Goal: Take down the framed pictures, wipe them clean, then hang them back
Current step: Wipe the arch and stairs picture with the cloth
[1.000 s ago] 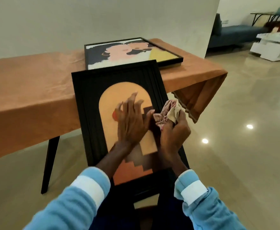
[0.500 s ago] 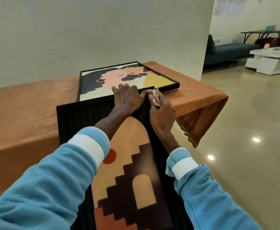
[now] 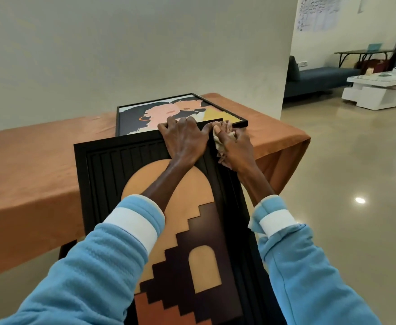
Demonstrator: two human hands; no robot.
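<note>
A tall black-framed picture with an orange arch and dark stepped shapes leans towards me, its top edge against the table. My left hand grips that top edge, fingers curled over it. My right hand holds a crumpled beige cloth at the frame's top right corner and also grasps the edge there. A second framed picture, showing faces in pink, black and yellow, lies flat on the table behind.
The table wears an orange cloth and stands against a plain white wall. Glossy floor opens to the right. Farther off are a dark blue sofa and a low white table.
The view rose and the frame came closer. Both hands slid from the middle of the arch picture up to its top edge. The cloth went with the right hand.
</note>
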